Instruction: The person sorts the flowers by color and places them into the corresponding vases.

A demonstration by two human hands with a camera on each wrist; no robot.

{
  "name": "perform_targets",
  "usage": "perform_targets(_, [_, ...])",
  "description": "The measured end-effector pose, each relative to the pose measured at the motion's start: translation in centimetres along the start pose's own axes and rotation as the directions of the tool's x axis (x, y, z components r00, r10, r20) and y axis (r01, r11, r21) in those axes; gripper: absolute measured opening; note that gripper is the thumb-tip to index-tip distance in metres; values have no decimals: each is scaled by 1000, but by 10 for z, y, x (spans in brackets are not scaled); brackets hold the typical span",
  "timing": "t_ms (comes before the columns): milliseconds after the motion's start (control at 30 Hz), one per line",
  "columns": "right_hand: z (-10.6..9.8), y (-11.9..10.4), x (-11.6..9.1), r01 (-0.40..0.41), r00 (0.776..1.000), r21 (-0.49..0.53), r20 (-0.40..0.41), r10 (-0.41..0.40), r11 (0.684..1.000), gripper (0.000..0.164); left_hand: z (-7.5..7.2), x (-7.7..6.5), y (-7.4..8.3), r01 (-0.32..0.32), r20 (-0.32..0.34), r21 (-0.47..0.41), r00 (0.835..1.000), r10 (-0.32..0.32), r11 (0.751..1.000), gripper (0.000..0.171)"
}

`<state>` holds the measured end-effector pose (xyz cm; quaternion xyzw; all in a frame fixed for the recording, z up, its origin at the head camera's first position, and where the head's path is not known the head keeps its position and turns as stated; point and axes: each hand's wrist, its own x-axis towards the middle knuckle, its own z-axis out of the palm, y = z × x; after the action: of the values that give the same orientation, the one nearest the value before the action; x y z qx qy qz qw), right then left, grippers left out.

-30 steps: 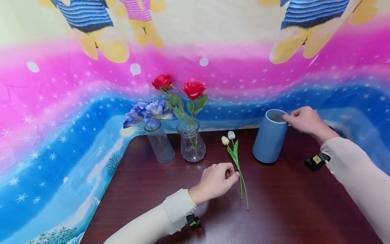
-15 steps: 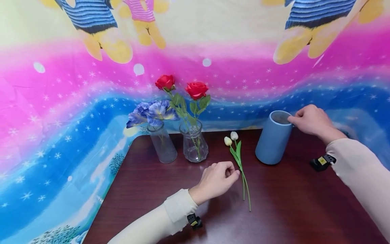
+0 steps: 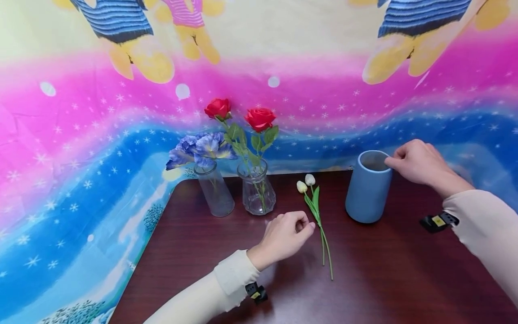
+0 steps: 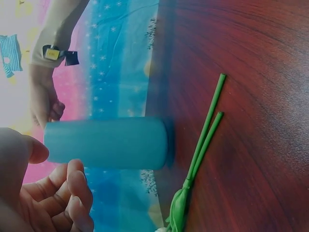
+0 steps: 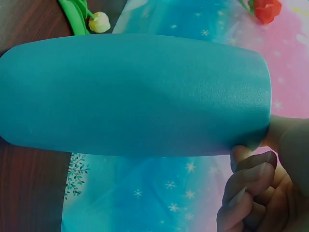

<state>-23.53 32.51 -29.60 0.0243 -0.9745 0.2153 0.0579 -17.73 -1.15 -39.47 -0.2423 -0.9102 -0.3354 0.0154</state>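
My right hand [image 3: 418, 163] pinches the rim of a tall blue vase [image 3: 367, 193], its thumb at the opening. In the right wrist view the vase [image 5: 135, 96] fills most of the picture, with curled fingers [image 5: 248, 181] at its mouth end. The vase stands upright on the table, and no flower shows in its mouth. My left hand [image 3: 283, 236] hovers over the table with loosely curled fingers and holds nothing. Just right of its fingertips lie two white tulips [image 3: 317, 216] with green stems, their heads pointing to the back.
A clear glass vase [image 3: 259, 195] with two red roses [image 3: 260, 119] stands at the back. To its left is a narrower glass vase [image 3: 216, 193] with blue-purple flowers [image 3: 202, 150]. A printed cloth [image 3: 315, 99] hangs behind the dark wooden table [image 3: 194, 270].
The blue vase has slid a little to the right and nearer to me, with my right hand on its rim. My left hand has barely moved, and the tulips lie as before.
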Motion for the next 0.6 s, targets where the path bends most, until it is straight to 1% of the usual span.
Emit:
perform_targets(233, [-4, -3, -19, 21, 1000, 2, 12, -21, 1000, 50, -3, -3, 1, -6, -11, 5, 1000, 6, 1000, 22])
perform_targets(467, [-1, -3, -36, 48, 998, -7, 36, -48, 999, 50, -4, -7, 0, -4, -5, 10, 1000, 4, 1000, 21])
perform_targets(600, [1, -1, -44, 67, 996, -2, 54, -67, 998, 51, -3, -8, -2, 4, -6, -2, 1000, -4, 1000, 22])
